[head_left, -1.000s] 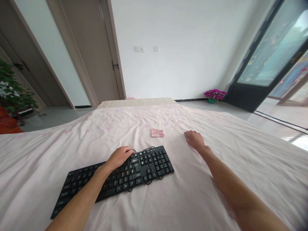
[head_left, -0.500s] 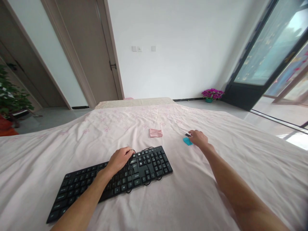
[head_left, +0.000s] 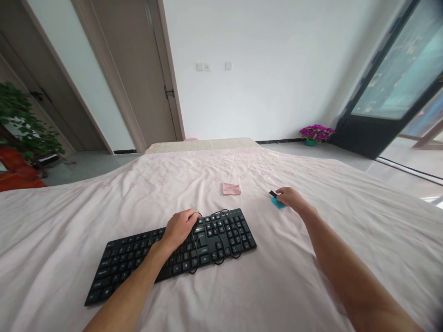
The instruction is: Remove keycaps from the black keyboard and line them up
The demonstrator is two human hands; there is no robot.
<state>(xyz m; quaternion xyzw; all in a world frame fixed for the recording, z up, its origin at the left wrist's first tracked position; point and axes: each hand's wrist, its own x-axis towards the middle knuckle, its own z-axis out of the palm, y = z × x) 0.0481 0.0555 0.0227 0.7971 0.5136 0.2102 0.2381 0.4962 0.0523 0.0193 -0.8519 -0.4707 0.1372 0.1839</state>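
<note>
A black keyboard (head_left: 138, 253) lies at a slant on the pale pink sheet, with its thin black cable (head_left: 218, 237) looped over the right part of the keys. My left hand (head_left: 182, 226) rests over the upper middle of the keyboard, its fingers closed around part of the cable; the fingertips are partly hidden. Farther right, my right hand (head_left: 290, 198) pinches a small flat black strip (head_left: 273, 194) between thumb and fingers. Just under that strip, a small bright blue piece (head_left: 278, 203) lies on the sheet. Between the hands, beyond the keyboard, sits a folded pink piece (head_left: 231, 189).
The wrinkled sheet (head_left: 166, 184) covers the broad surface before me. Behind it stand a white wall with switches (head_left: 228, 66) and a brown door (head_left: 138, 69). Purple flowers (head_left: 316, 133) are on the floor at right, and a leafy plant (head_left: 20, 124) is at left.
The view has shifted, so everything sits slightly farther right. The black strip shows more clearly in my right hand above the blue piece. My left hand stays on the keyboard.
</note>
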